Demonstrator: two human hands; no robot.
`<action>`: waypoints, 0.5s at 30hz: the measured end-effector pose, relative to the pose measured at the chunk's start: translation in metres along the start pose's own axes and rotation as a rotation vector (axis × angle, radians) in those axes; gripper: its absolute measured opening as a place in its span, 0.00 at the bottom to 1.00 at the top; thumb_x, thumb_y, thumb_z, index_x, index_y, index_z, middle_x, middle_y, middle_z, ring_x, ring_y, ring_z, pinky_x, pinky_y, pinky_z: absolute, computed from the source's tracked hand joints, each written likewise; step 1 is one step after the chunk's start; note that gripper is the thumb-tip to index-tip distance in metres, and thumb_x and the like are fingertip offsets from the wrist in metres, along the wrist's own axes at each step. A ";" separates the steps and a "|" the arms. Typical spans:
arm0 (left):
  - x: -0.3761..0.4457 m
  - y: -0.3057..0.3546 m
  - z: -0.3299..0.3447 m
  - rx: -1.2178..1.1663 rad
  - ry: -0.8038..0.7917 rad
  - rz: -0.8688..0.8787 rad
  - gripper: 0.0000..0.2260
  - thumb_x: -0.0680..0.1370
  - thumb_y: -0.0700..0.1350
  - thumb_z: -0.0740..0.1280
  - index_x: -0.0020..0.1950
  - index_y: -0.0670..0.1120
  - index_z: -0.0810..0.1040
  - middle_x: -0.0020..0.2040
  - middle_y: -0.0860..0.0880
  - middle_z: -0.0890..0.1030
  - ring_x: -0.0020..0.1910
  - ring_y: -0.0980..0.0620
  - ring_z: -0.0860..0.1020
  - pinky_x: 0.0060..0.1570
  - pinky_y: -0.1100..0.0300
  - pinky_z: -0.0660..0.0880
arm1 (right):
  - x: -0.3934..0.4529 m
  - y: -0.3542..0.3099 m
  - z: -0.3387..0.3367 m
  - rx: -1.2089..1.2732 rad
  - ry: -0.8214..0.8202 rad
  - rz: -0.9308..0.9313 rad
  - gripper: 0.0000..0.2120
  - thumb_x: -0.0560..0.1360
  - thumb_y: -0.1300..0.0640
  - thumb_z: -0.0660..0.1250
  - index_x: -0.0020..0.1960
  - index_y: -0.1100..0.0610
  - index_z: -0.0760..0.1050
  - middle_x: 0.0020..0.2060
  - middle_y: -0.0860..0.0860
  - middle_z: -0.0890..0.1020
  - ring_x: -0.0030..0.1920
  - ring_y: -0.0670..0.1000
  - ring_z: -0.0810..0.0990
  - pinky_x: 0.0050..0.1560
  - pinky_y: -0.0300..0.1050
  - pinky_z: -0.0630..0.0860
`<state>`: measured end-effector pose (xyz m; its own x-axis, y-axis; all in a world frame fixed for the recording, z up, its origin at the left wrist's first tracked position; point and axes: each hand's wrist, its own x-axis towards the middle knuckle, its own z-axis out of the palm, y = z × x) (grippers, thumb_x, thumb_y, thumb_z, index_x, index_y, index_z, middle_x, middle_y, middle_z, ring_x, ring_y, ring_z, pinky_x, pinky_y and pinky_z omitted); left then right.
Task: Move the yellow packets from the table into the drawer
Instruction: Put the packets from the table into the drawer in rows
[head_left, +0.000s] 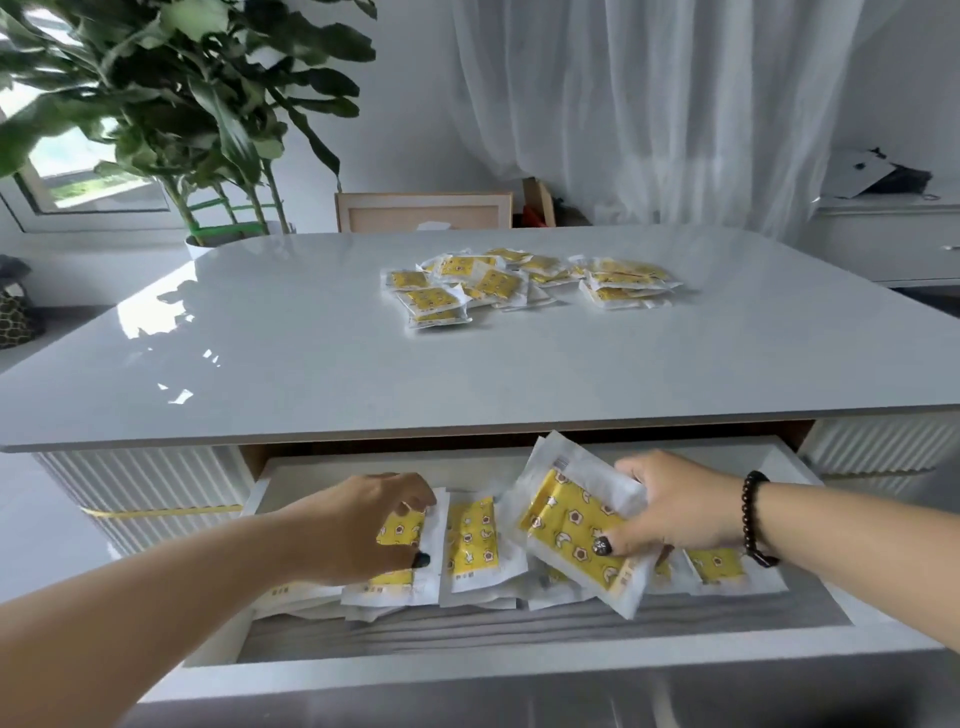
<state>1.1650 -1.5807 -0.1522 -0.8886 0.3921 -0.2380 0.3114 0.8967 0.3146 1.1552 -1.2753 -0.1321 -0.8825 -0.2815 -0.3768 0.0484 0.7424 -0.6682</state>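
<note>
Packets (582, 525) go flat into the drawer (519, 670): our right hand (680, 506) pinches a tilted bundle, left hand (374, 525) curls on one already laid. We should lower gently beside the row; more wait on the bench (260, 338).

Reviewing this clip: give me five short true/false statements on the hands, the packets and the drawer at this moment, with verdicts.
1. The drawer is open. True.
2. The right hand holds a tilted yellow packet over the drawer. True.
3. The table has no packets left on it. False: a pile of packets lies on its far side.
4. The left hand rests on the tabletop. False: it is in the drawer, on a packet there.
5. A dark bead bracelet is on the left wrist. False: it is on the right wrist.
</note>
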 end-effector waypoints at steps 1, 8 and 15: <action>0.002 -0.006 0.007 0.140 -0.057 0.023 0.26 0.74 0.58 0.67 0.70 0.59 0.63 0.69 0.60 0.68 0.65 0.60 0.69 0.64 0.60 0.69 | 0.000 0.007 -0.002 0.001 0.000 0.034 0.14 0.66 0.60 0.77 0.44 0.57 0.73 0.38 0.50 0.82 0.37 0.48 0.82 0.34 0.41 0.79; 0.021 -0.026 0.040 0.522 -0.185 0.098 0.38 0.76 0.60 0.61 0.78 0.55 0.41 0.79 0.55 0.41 0.77 0.53 0.45 0.75 0.52 0.50 | 0.023 0.045 0.018 0.234 0.082 0.256 0.12 0.70 0.63 0.73 0.51 0.62 0.76 0.44 0.60 0.85 0.41 0.57 0.84 0.39 0.48 0.80; 0.026 -0.016 0.042 0.614 -0.218 0.061 0.39 0.77 0.63 0.58 0.78 0.51 0.39 0.79 0.48 0.41 0.78 0.48 0.46 0.75 0.49 0.48 | 0.057 0.061 0.041 0.457 0.182 0.386 0.13 0.68 0.63 0.75 0.51 0.64 0.77 0.42 0.62 0.85 0.42 0.62 0.84 0.46 0.58 0.80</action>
<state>1.1510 -1.5760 -0.2015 -0.7948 0.4202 -0.4378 0.5519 0.8005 -0.2336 1.1271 -1.2709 -0.2206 -0.8252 0.0930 -0.5571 0.5391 0.4238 -0.7279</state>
